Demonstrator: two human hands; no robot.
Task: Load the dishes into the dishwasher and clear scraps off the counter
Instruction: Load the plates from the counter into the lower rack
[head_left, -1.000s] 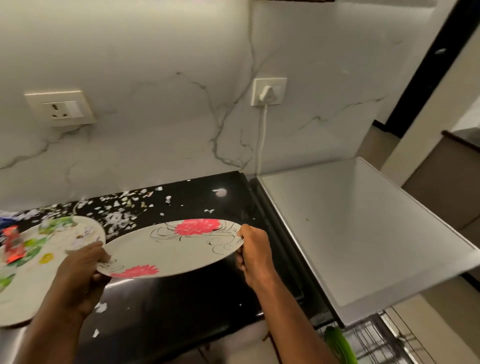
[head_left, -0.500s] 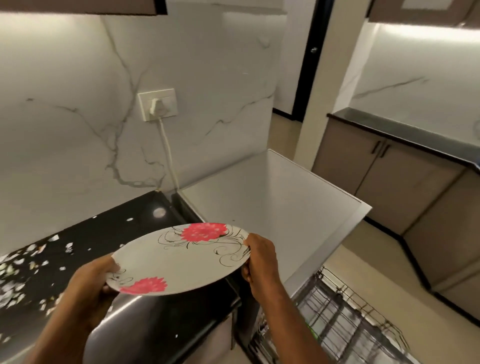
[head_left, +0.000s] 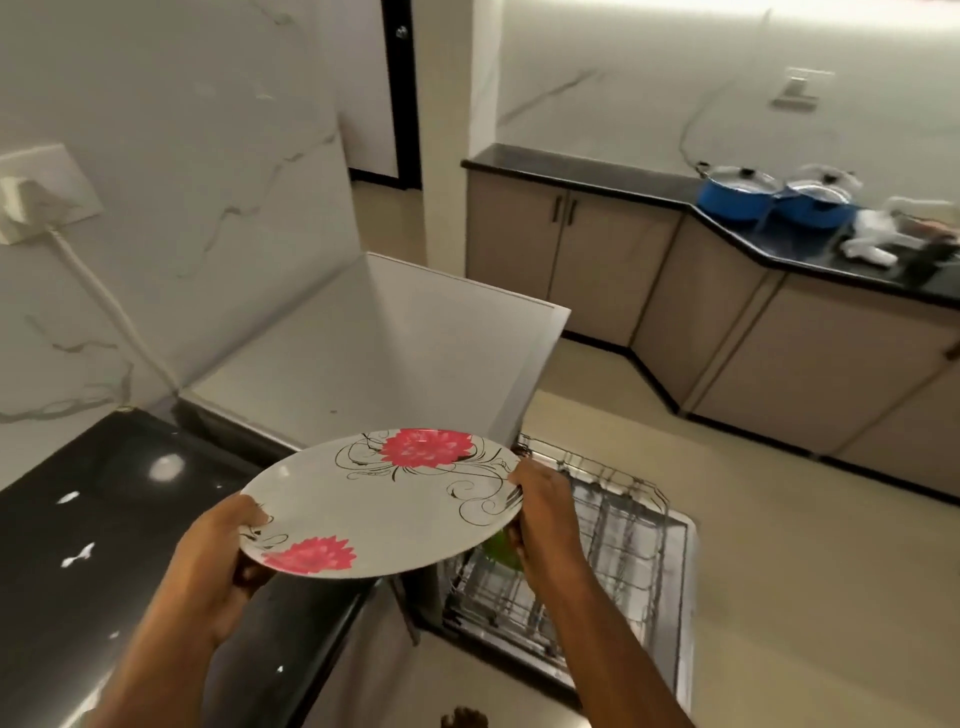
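Observation:
A white plate with red flowers (head_left: 382, 506) is held level in both hands, above the counter's right end. My left hand (head_left: 218, 553) grips its near left rim and my right hand (head_left: 543, 512) grips its right rim. Below and to the right, the dishwasher's wire rack (head_left: 597, 551) is pulled out over the open door, with something green (head_left: 501, 553) showing just under the plate's edge. A few white scraps (head_left: 78, 553) lie on the black counter (head_left: 104, 519) at the left.
The dishwasher's white top (head_left: 363, 358) stands behind the plate, with a plug and cord (head_left: 78, 260) on the marble wall. Across the beige floor, brown cabinets (head_left: 701, 322) carry two blue lidded pots (head_left: 779, 200).
My view has swung right, away from the scrap-strewn counter and the second plate. Both hands have carried the flowered plate rightward to the counter's end, and the pulled-out rack has come into view.

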